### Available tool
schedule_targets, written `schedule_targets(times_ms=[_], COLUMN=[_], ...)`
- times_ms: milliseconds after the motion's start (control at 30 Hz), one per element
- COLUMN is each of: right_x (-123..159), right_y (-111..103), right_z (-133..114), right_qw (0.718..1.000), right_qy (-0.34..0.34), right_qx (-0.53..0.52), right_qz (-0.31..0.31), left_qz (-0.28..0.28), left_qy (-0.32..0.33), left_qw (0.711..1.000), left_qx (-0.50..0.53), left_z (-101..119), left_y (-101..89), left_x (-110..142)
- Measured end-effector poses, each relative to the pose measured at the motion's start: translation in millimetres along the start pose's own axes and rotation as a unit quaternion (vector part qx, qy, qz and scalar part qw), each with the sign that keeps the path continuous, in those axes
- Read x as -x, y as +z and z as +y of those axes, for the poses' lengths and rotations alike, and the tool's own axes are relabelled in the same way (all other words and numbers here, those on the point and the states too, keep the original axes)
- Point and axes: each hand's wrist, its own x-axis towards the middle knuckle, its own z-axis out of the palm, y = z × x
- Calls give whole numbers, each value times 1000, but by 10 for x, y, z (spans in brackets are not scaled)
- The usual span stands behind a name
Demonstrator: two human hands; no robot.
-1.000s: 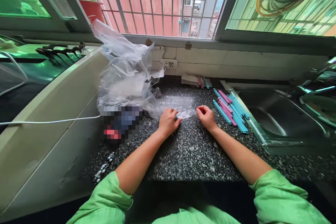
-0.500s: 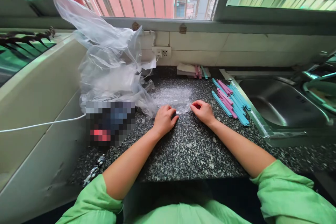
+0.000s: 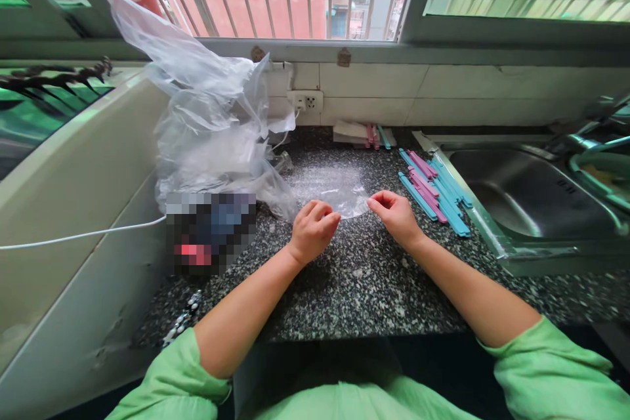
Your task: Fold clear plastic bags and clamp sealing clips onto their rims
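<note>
A clear plastic bag (image 3: 345,199) lies over the speckled dark countertop (image 3: 339,295), its near edge between my two hands. My left hand (image 3: 315,228) has its fingers curled closed at the bag's left near corner. At the right corner, my right hand (image 3: 394,215) pinches the film between thumb and forefinger. To the right of that hand are several blue bag sealing clips (image 3: 451,215) and pink sealing clips (image 3: 424,185), lying in a loose pile.
A large crumpled plastic bag (image 3: 209,125) stands at the left back, beside a pixelated dark object (image 3: 211,230) with a white cable (image 3: 98,233). A metal sink (image 3: 512,193) is at the right. More clips and a pale packet (image 3: 349,131) lie by the tiled wall, under a socket (image 3: 306,102).
My right hand has moved slightly right, and the near edge of the clear bag is a little more spread and raised. My left hand has turned a little, its fingers still curled.
</note>
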Motion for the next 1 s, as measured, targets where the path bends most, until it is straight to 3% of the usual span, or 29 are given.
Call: schedule_targets(times_ms=[267,400,533,700,833,1000], right_x=[-32,-8,46,95,95,89], right_y=[-42,-67,-77,-51,-42,-47], right_z=[15,-16,-69,-91,-96,-111], right_qw=[998,999,996,984,983,990], right_qy=[26,6,-57,-139,-142,-98], right_qx=[-51,-32,29,97,99,57], right_qz=[3,-17,-60,-58,-65,-81], left_qz=[-26,14,49,43,31,11], left_qy=[25,9,-84,-188,-251,-366], left_qw=[999,998,988,960,929,856], left_qx=[20,55,119,203,269,366], left_z=[-17,-26,-37,-29,-33,-64], left_y=[-17,-41,-115,-170,-148,-117], left_x=[20,2,-21,-40,-48,-48])
